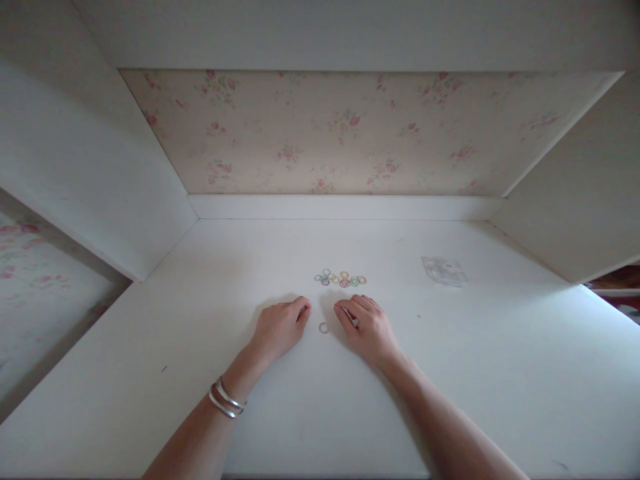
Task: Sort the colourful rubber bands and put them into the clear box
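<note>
A small pale ring (324,328), like a thin elastic band, lies alone on the white tabletop (300,413) between my hands. My left hand (281,325) rests on the table to its left, curled into a loose fist with thumb against forefinger; nothing shows in it. To the ring's right is my right hand (364,327), fingers bent and thumb tip close to the forefinger, with no object visible between them. Just beyond both hands, several thin coloured rings (345,283) in green, yellow, red and dark tones lie in a loose overlapping row.
A clear plastic bag (444,272) lies flat at the right rear. White side panels (100,147) stand left and right, a low ledge (345,207) runs along the back, and floral wallpaper (320,133) covers the wall behind. Two silver bangles (227,399) circle my left wrist.
</note>
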`<act>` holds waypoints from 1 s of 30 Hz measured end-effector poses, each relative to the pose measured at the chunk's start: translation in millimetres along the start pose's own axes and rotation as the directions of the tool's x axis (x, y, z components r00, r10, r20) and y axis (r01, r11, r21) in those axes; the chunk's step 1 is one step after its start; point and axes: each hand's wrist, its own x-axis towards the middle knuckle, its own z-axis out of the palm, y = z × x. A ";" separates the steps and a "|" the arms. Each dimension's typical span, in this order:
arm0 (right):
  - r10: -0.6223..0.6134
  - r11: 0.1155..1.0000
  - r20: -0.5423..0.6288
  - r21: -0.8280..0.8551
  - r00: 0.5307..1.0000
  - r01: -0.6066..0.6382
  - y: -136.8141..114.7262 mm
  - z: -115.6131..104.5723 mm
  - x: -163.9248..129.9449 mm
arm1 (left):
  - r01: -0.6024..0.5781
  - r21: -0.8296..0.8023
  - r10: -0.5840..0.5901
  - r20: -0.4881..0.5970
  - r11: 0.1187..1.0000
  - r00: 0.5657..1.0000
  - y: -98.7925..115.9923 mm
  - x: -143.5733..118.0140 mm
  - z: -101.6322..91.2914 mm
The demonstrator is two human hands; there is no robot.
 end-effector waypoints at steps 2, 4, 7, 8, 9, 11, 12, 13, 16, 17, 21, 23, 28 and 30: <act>0.087 0.994 -0.058 -0.060 0.995 -0.090 11.5 0.7 7.5 | 0.009 0.005 -0.009 -0.003 1.000 1.000 0.3 0.6 1.1; 0.162 0.974 -0.102 -0.144 0.982 -0.176 22.4 0.9 15.1 | 0.019 0.005 -0.018 -0.005 1.000 1.000 0.7 1.0 2.2; 0.224 0.942 -0.104 -0.230 0.969 -0.243 32.3 1.8 23.3 | 0.015 0.000 -0.015 -0.007 1.000 1.000 0.7 0.9 3.0; 0.231 0.938 -0.089 -0.243 0.969 -0.246 33.7 2.5 24.8 | 0.013 -0.001 -0.013 -0.010 1.000 1.000 0.7 0.7 2.9; 0.236 0.936 -0.073 -0.252 0.969 -0.247 34.4 3.5 25.7 | 0.009 -0.002 -0.009 -0.012 1.000 1.000 0.6 0.6 2.7; 0.239 0.934 -0.053 -0.259 0.970 -0.244 34.9 5.5 26.1 | 0.005 -0.005 -0.005 -0.011 1.000 1.000 0.6 0.5 2.0; 0.240 0.935 -0.051 -0.258 0.970 -0.244 34.9 6.4 25.8 | 0.006 -0.009 -0.006 -0.007 1.000 1.000 0.7 0.5 1.6; 0.239 0.936 -0.052 -0.253 0.970 -0.244 35.1 7.1 25.3 | 0.008 -0.012 -0.008 -0.002 1.000 1.000 1.0 0.5 1.2; 0.222 0.945 -0.045 -0.235 0.974 -0.227 35.3 7.1 24.2 | 0.020 -0.015 -0.020 0.008 1.000 1.000 2.1 0.5 0.3; 0.217 0.947 -0.041 -0.232 0.975 -0.221 35.2 6.6 24.1 | 0.022 -0.015 -0.021 0.010 1.000 1.000 2.5 0.5 0.1; 0.221 0.949 -0.022 -0.227 0.975 -0.220 33.3 4.2 24.6 | 0.021 -0.013 -0.020 0.011 1.000 1.000 2.8 0.4 0.6; 0.230 0.948 -0.018 -0.221 0.973 -0.229 32.4 4.1 24.9 | 0.020 -0.005 -0.020 0.002 1.000 1.000 2.4 0.4 1.5; 0.212 0.954 -0.016 -0.212 0.977 -0.210 32.2 6.9 24.6 | 0.002 0.004 -0.002 -0.024 1.000 1.000 1.0 0.7 3.5; 0.192 0.958 -0.015 -0.215 0.981 -0.190 33.3 8.2 24.6 | -0.009 0.004 0.009 -0.025 1.000 1.000 0.7 0.6 3.7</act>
